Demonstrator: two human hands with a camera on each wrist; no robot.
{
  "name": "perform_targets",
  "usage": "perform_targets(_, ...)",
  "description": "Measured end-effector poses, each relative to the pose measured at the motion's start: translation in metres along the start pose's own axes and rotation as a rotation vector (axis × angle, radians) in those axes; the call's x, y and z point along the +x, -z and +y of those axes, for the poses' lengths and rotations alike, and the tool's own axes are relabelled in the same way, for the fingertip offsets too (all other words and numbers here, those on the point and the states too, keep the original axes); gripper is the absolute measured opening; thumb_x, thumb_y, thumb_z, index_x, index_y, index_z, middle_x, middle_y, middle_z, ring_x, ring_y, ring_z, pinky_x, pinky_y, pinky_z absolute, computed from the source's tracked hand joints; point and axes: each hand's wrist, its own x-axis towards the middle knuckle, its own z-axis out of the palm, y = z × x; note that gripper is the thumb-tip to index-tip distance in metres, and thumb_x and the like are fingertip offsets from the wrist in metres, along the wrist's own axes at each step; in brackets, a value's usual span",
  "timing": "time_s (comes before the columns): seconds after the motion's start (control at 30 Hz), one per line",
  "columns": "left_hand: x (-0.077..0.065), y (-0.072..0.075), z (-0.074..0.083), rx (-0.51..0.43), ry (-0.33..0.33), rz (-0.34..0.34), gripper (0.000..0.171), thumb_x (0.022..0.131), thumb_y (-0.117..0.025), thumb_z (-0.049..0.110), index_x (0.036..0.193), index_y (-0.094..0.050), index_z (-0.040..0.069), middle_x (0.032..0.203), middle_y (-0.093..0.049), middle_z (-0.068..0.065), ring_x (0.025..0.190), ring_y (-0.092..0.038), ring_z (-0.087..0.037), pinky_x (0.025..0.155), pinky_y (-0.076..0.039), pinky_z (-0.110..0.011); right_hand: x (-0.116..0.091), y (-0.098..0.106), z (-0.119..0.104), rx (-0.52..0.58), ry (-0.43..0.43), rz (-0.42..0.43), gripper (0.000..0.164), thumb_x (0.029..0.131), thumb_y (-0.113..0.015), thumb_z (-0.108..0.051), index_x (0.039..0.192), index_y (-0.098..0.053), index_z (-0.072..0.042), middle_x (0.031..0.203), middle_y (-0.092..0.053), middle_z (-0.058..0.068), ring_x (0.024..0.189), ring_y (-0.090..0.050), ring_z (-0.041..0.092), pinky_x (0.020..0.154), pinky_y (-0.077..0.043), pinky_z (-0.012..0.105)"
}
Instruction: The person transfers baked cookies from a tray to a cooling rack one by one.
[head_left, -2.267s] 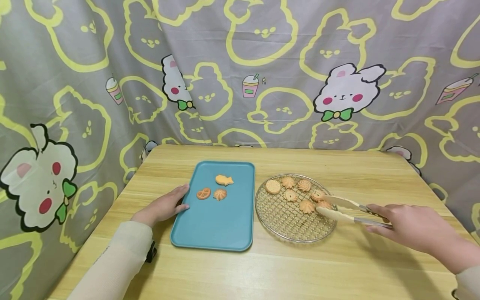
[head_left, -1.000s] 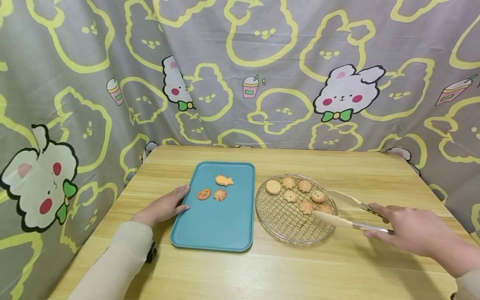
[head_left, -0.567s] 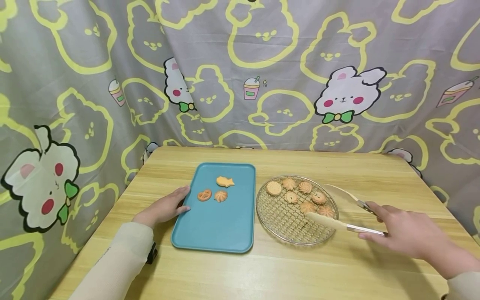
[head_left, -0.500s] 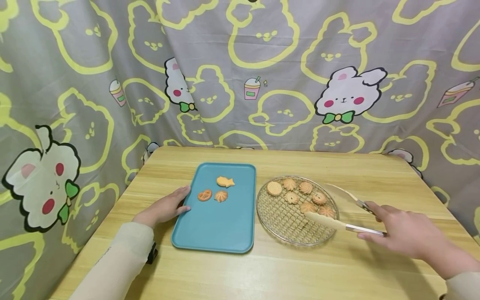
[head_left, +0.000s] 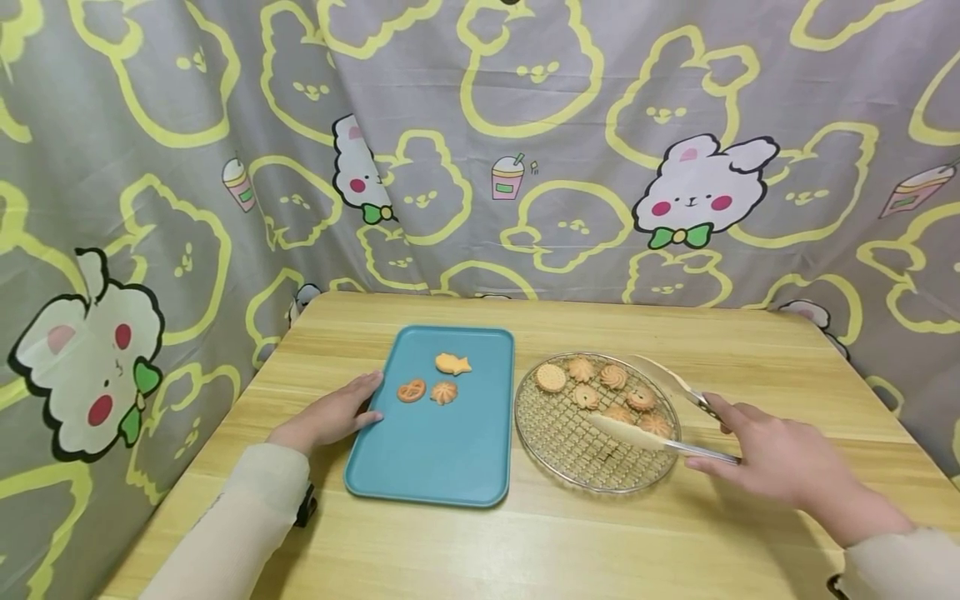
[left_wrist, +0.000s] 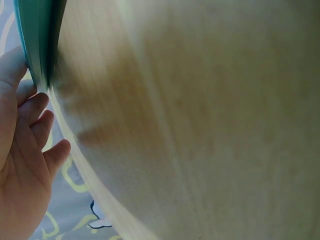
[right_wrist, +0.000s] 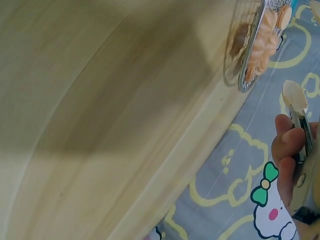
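My left hand (head_left: 333, 412) rests against the left edge of a blue rectangular tray (head_left: 435, 458), its thumb at the rim. On the tray lie a fish-shaped cookie (head_left: 453, 363), a pretzel cookie (head_left: 411, 391) and a fluted cookie (head_left: 444, 392). My right hand (head_left: 780, 458) grips metal tongs (head_left: 702, 452) with pale tips, spread apart over a round wire rack (head_left: 570, 454). The near tip partly covers one fluted cookie (head_left: 618, 413); nothing is held between the tips. In the right wrist view, my fingers (right_wrist: 290, 142) curl round the tongs.
Several more cookies sit towards the back and right of the rack, among them a round cracker (head_left: 551, 377) and a swirl cookie (head_left: 613, 377). The wooden table (head_left: 570, 550) ends at a patterned curtain (head_left: 555, 108) behind and on both sides.
The right hand and tongs have shifted left over the rack, and the tong tips stand wider apart than at first. The left hand stays at the tray; the cookies have kept their places.
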Motion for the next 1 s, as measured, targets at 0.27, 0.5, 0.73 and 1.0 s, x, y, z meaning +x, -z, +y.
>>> perform_targets(0.27,0.001,0.0,-0.001,0.004,0.004,-0.004,0.071,0.098,-0.055,0.031,0.151,-0.02,-0.001,0.154,-0.019,-0.021,0.14,-0.018,-0.039,0.11,-0.021,-0.053,0.012,-0.008,-0.013,0.032,0.003,0.009,0.091,0.077,-0.061,-0.071,0.139,-0.044,-0.007,0.104,-0.065,0.007,0.072,-0.065,0.029,0.048,-0.046,0.044)
perform_targets(0.5,0.001,0.0,-0.001,0.005,0.0,-0.008,0.072,0.098,-0.055,0.034,0.151,-0.02,-0.001,0.154,-0.02,-0.021,0.14,-0.018,-0.039,0.111,-0.021,-0.053,0.022,-0.015,-0.023,0.048,0.027,0.021,0.091,0.079,-0.06,-0.07,0.139,-0.044,-0.004,0.113,-0.063,0.018,0.086,-0.065,0.039,0.054,-0.05,0.05)
perform_targets(0.73,0.001,0.001,-0.001,0.007,-0.001,-0.008,0.072,0.098,-0.055,0.034,0.151,-0.02,-0.001,0.154,-0.02,-0.021,0.14,-0.018,-0.04,0.11,-0.021,-0.053,0.033,-0.022,-0.034,0.061,0.052,0.034,0.092,0.078,-0.063,-0.068,0.14,-0.044,-0.004,0.108,-0.064,0.014,0.073,-0.064,0.027,0.047,-0.047,0.041)
perform_targets(1.0,0.001,0.0,-0.001,0.0,-0.003,-0.004,0.072,0.098,-0.055,0.032,0.151,-0.02,-0.001,0.154,-0.02,-0.021,0.14,-0.018,-0.039,0.111,-0.021,-0.053,0.045,-0.026,-0.047,0.075,0.083,0.046,0.094,0.078,-0.061,-0.07,0.142,-0.043,-0.003,0.12,-0.06,0.022,0.085,-0.065,0.037,0.047,-0.048,0.041)
